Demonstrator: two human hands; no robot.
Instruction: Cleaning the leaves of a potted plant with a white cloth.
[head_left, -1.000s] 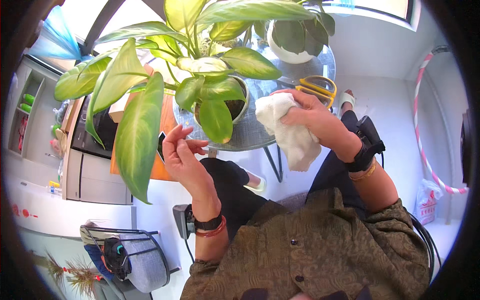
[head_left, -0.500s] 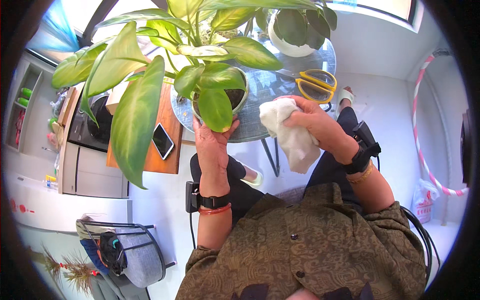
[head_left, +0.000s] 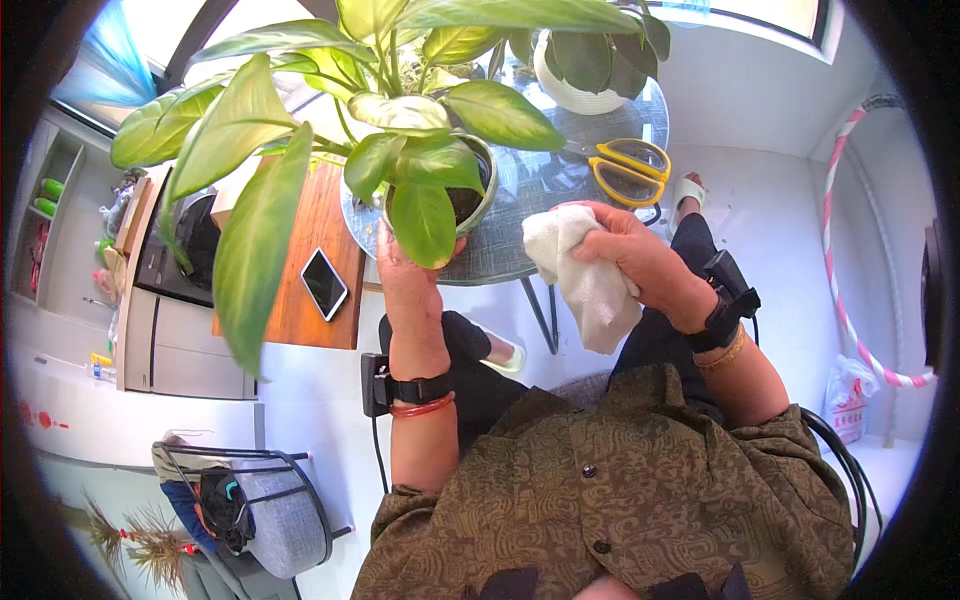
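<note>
At the round table [head_left: 515, 262], the right hand [head_left: 648, 258] clutches a white cloth [head_left: 583, 285] — whether the left hand [head_left: 411, 285] at the flowerpot [head_left: 484, 208] grips it, I can't tell.

Left hand [head_left: 407, 280] at near side of pot [head_left: 487, 205], partly hidden; forearm [head_left: 425, 445] nearly straight. Right hand [head_left: 645, 262] right of pot, curled in a pinch.

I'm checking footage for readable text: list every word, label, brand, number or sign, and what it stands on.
No text is legible.
White plastic bag: red print, too small and blurred.
White panel, far left: red marks, too small.
White cloth, plant pot: no lettering visible.
Phone: dark screen, none visible.
</note>
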